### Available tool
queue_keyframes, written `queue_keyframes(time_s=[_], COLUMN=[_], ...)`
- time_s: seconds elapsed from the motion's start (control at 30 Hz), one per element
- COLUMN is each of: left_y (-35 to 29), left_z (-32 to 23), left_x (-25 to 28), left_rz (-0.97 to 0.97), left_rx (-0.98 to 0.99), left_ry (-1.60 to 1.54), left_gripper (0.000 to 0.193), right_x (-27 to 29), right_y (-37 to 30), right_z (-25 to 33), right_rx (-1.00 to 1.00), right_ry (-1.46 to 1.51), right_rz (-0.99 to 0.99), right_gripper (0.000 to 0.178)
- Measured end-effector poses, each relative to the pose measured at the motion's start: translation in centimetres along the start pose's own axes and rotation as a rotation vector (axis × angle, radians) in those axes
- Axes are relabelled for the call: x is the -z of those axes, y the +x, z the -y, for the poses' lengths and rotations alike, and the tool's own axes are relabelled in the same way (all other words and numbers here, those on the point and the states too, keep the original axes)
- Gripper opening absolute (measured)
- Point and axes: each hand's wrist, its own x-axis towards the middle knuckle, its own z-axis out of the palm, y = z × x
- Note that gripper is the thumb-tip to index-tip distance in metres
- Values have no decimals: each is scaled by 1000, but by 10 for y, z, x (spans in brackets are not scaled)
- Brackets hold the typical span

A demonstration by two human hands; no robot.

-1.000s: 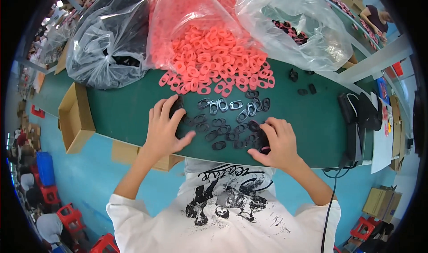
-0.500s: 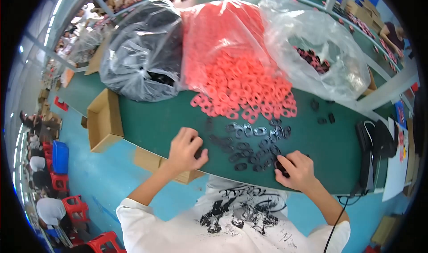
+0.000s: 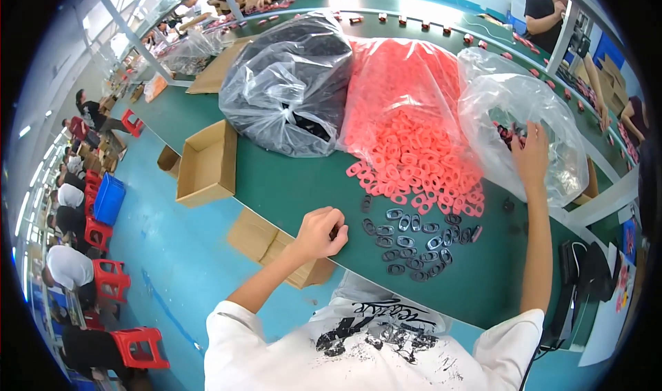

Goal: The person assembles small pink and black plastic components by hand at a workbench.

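My left hand (image 3: 320, 235) is closed at the table's near edge, with a small black part (image 3: 335, 232) showing between thumb and fingers. My right hand (image 3: 532, 155) reaches far out to the right, over the mouth of a clear plastic bag (image 3: 486, 81). Its fingers look apart, just beside small red-and-black pieces (image 3: 504, 134) in the bag. Between my arms, several black oval rings (image 3: 405, 241) lie spread on the green table (image 3: 276, 184). Behind them, a heap of red oval rings (image 3: 407, 149) spills from a clear bag.
A knotted clear bag of black parts (image 3: 286, 81) stands left of the red heap. An open cardboard box (image 3: 207, 163) sits at the table's left edge. At right lies a black pouch (image 3: 596, 215). Beyond runs a line of small red-and-black items (image 3: 425, 26), with people working around it.
My right hand has gone from the black rings up to the clear bag at far right. My left hand stays near the table edge, still closed. The view has shifted.
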Motion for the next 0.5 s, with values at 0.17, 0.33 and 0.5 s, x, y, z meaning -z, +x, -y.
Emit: queue_keyframes(time_s=[0.17, 0.33, 0.5], left_y=[-19, 22, 167], left_z=[0, -4, -91], left_x=[15, 0, -85], left_rz=[-58, -170, -47], left_rx=[87, 141, -532], left_ry=[44, -223, -278], left_gripper=[18, 15, 10], right_x=[101, 156, 139], right_y=[-78, -167, -178], right_z=[108, 152, 156], right_rx=[114, 528, 554], right_ry=[435, 683, 659], right_rz=[127, 653, 573], right_gripper=[54, 67, 59])
